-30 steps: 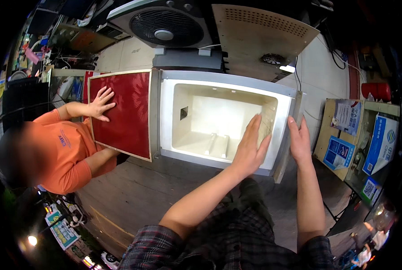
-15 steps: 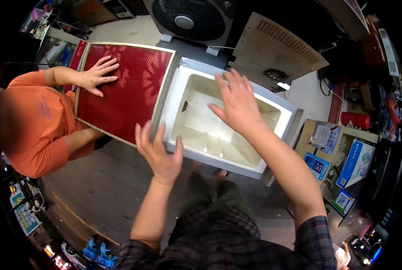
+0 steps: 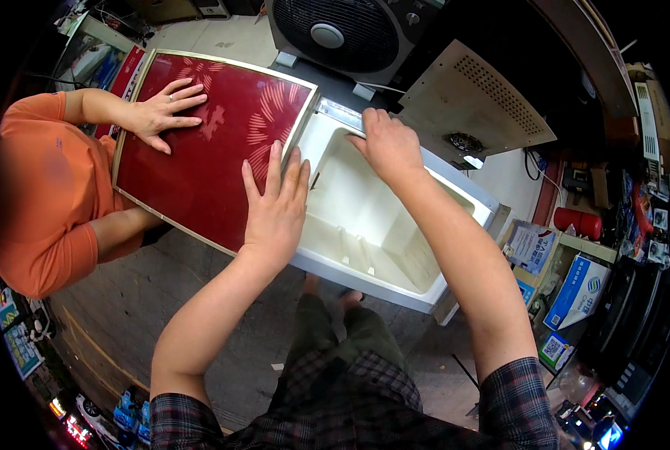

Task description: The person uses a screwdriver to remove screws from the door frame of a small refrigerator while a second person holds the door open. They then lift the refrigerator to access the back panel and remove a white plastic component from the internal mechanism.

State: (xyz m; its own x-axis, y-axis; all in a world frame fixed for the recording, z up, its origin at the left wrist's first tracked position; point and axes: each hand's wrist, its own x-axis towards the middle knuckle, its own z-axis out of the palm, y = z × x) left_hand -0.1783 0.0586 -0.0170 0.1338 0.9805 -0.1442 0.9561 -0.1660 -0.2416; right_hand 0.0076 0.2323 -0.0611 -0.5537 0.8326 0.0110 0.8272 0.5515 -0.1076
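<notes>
A small refrigerator lies on its back, its white inner liner (image 3: 350, 214) facing up. Its dark red door (image 3: 200, 150), patterned with pale flowers, is swung out to the left. My left hand (image 3: 275, 214) has its fingers stretched out and lies over the door's right edge beside the liner. At the far rim, my right hand (image 3: 392, 148) has its fingers curled over the cabinet's grey edge (image 3: 340, 113). Another person's hand (image 3: 158, 116), wearing a ring, rests flat on the door's upper left. What my right fingertips touch beyond the rim is hidden.
A box fan (image 3: 327, 36) stands beyond the refrigerator. Next to it leans a beige perforated metal panel (image 3: 466, 97). The co-worker in an orange shirt (image 3: 57, 195) is at the left. Boxes (image 3: 577, 292) and a red cylinder (image 3: 577, 223) sit at the right.
My right hand has moved from above the liner onto the far rim and curled there. My left hand has moved up onto the door's edge. The co-worker's hand still rests on the door.
</notes>
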